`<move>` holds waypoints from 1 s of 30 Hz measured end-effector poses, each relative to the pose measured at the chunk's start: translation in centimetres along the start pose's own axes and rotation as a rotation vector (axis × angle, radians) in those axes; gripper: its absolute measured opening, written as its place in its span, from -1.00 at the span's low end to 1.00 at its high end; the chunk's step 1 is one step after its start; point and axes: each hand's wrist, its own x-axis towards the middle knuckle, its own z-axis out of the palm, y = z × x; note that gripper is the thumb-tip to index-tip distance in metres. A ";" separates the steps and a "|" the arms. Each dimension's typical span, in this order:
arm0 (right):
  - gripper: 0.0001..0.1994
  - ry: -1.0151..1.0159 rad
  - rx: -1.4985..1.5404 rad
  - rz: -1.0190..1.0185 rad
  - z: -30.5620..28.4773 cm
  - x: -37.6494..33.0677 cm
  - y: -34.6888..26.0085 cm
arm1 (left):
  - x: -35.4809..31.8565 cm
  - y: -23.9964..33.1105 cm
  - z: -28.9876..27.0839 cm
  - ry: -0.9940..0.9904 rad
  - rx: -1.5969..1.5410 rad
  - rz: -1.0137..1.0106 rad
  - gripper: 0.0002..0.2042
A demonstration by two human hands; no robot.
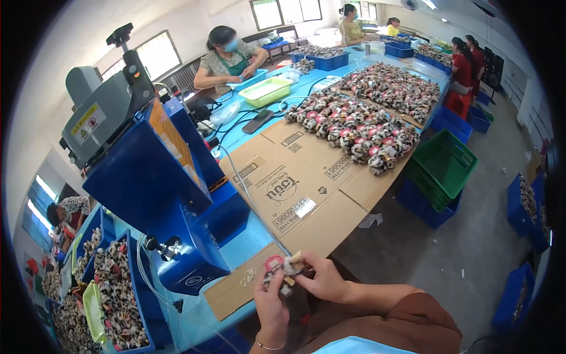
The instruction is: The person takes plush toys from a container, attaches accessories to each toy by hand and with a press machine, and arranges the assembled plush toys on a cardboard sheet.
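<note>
Pale walls and a grey floor surround your light-blue worktable, on which a flattened cardboard sheet lies as your landmark. At the near edge of that cardboard sheet you hold up a small plush piece, grey, white and dark with a pink-red ring. Your left hand pinches it between thumb and fingers from the left; your right hand grips its right side, thumb and fingertips drawn together. A thin grey hose runs across the cardboard sheet to your fingers; you cannot tell whether its end touches the piece or passes behind it. White scraps lie on the sheet's near left corner.

On the far part of the cardboard sheet you have a dense heap of similar pieces. Left of the sheet stands a blue machine with a grey head, and left of that, a blue crate full of plush. Just beyond the sheet's far left edge are a dark phone and a yellow-green tray, with a masked co-worker seated behind. Right of the sheet, you have a green crate.
</note>
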 end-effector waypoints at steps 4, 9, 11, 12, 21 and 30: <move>-0.64 0.179 -0.424 -0.350 -3.8 0.2 -0.3 | 0.7 -0.9 2.0 -0.171 0.019 -0.155 -0.72; -0.61 0.069 -0.479 -0.272 -6.2 -0.9 -2.0 | 1.5 -2.9 3.3 -0.260 0.102 -0.126 -0.71; -0.61 0.059 -0.460 -0.297 -5.6 -1.0 -0.7 | 1.2 -2.6 3.5 -0.193 0.110 -0.104 -0.71; -0.62 0.069 -0.400 -0.294 -5.2 -1.0 -0.2 | 1.1 -2.7 3.5 -0.229 0.109 -0.118 -0.71; -0.81 0.124 -0.356 -0.287 -6.9 -0.8 1.5 | 0.6 -3.0 5.3 -0.258 0.197 -0.057 -0.74; -0.97 0.196 -0.353 -0.308 -10.5 10.6 4.6 | 1.1 0.0 1.4 -0.263 0.284 -0.106 -0.61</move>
